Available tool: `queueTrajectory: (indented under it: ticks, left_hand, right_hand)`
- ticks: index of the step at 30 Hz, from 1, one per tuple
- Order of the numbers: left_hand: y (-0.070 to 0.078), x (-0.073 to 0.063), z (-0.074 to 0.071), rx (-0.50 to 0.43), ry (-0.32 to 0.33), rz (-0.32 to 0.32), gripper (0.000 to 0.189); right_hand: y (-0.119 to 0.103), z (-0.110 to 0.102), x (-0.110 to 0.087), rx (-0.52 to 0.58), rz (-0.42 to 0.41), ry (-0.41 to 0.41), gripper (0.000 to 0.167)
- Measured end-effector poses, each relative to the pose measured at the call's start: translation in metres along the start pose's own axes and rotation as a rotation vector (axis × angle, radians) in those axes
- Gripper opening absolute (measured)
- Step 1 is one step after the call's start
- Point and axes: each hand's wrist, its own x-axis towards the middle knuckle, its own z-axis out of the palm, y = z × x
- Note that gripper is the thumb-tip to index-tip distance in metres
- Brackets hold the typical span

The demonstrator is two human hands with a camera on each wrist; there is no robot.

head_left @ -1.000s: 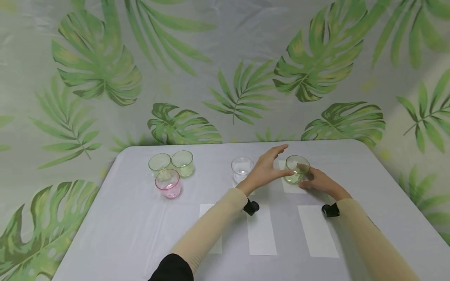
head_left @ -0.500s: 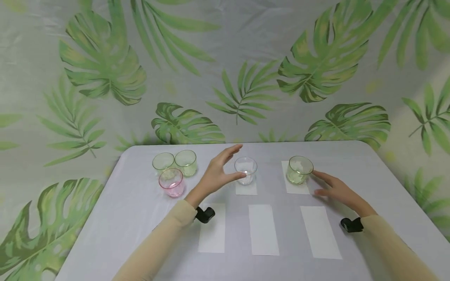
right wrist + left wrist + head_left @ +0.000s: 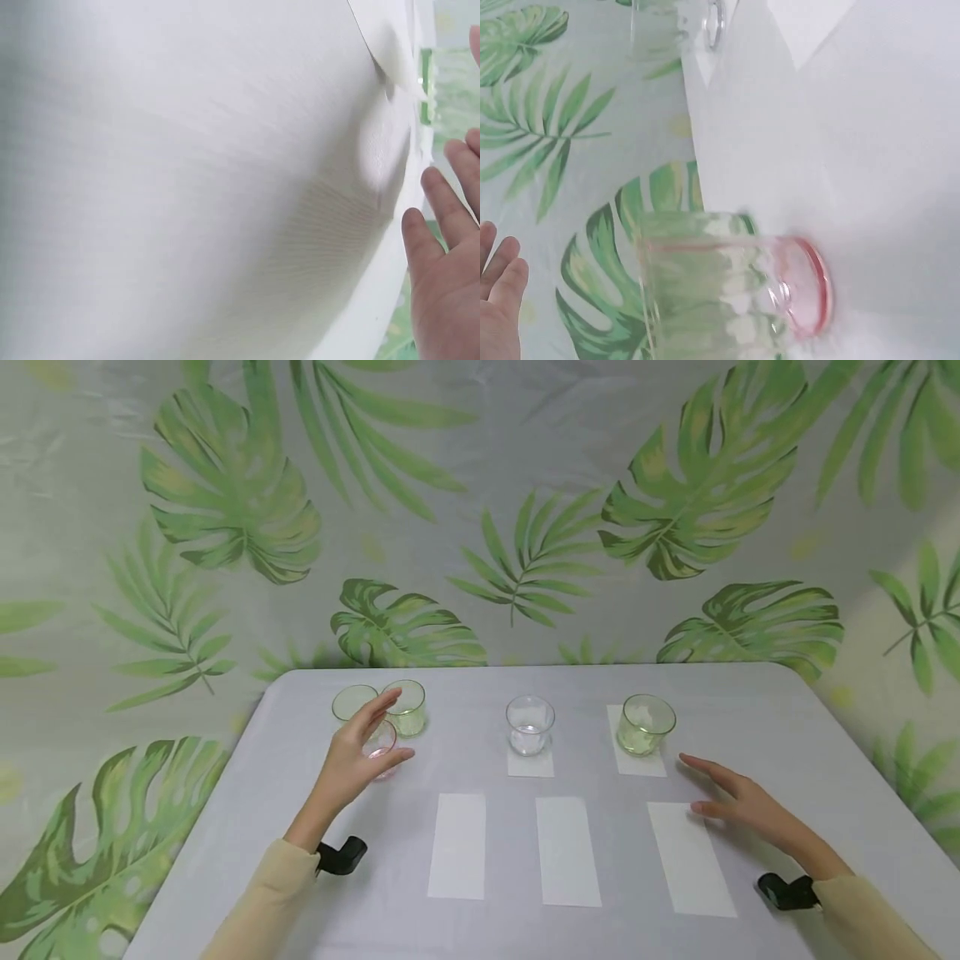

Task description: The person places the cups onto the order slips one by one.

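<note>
My left hand (image 3: 354, 768) is open in front of the glasses at the left, thumb and fingers spread apart with nothing between them. It partly hides a pink glass (image 3: 381, 739) in the head view; the left wrist view shows that pink glass (image 3: 802, 289) more fully, overlapping green ones behind. Two green glasses, one at the back left (image 3: 354, 700) and another beside it (image 3: 408, 714), stand close by. My right hand (image 3: 757, 810) is open too, hovering right of a green glass (image 3: 647, 727) that stands on a white paper strip. A colourless glass (image 3: 529, 727) stands on another strip.
In the front row lie three white paper strips: left (image 3: 457, 847), middle (image 3: 567, 852) and right (image 3: 692, 860). A white cloth covers the table (image 3: 405, 927). Behind it hangs a leaf-patterned backdrop (image 3: 540, 443).
My left hand has swept from beside the right green glass past the colourless one to the left glasses. My right hand has let go of the green glass and drawn back toward the near right.
</note>
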Motion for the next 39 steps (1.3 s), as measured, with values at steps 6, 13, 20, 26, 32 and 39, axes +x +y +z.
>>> queueTrajectory:
  ticks: [6, 13, 20, 26, 32, 39]
  left_hand:
    - [-0.022, -0.023, -0.02, 0.052, 0.061, -0.067, 0.072]
    - [-0.07, -0.041, -0.029, 0.087, 0.111, -0.149, 0.076]
    - [-0.096, -0.047, -0.028, 0.078, 0.13, -0.195, 0.076]
    - [-0.101, -0.046, -0.022, 0.07, 0.149, -0.206, 0.075]
    - [-0.106, -0.044, -0.018, 0.097, 0.159, -0.198, 0.075]
    - [-0.106, -0.042, -0.016, 0.084, 0.164, -0.212, 0.077]
  right_hand:
    - [-0.006, 0.007, -0.02, -0.019, -0.006, 0.019, 0.066]
    - [-0.01, 0.012, -0.041, -0.03, -0.028, 0.04, 0.065]
    - [-0.01, 0.023, -0.059, -0.043, -0.088, 0.062, 0.068]
    - [-0.009, 0.03, -0.065, -0.028, -0.088, 0.049, 0.073]
    - [-0.006, 0.035, -0.067, -0.017, -0.1, 0.035, 0.076]
    - [-0.003, 0.038, -0.069, -0.024, -0.135, 0.018, 0.079]
